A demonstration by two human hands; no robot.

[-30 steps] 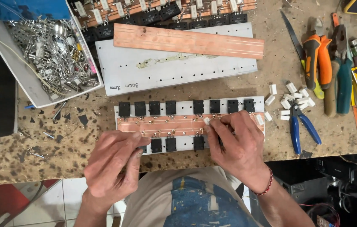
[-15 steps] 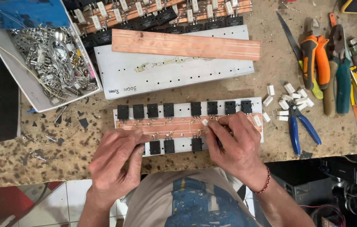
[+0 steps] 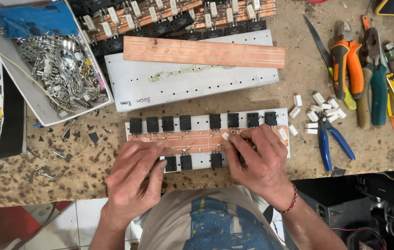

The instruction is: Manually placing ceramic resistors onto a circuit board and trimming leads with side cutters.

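Copper-clad, the narrow board strip is lying along the middle of a grey aluminium plate at the near edge of the pitted cork-coloured workbench, flanked by two rows of black square transistors. The left hand is pressing flat, fingers together, on the strip's left part. The right hand is pinching a small white rectangular block between thumb and forefinger against the strip.

Risk: if the left hand's pressure is lifting, the strip is likely sliding out of line with the transistor leads. The small block is liable to be slipping from the pinch and dropping among the leads.

Further right, more white blocks and blue-handled pliers are lying. Beyond, a second bare copper strip is resting on a larger grey plate; a white tray of metal hardware is sitting far left.
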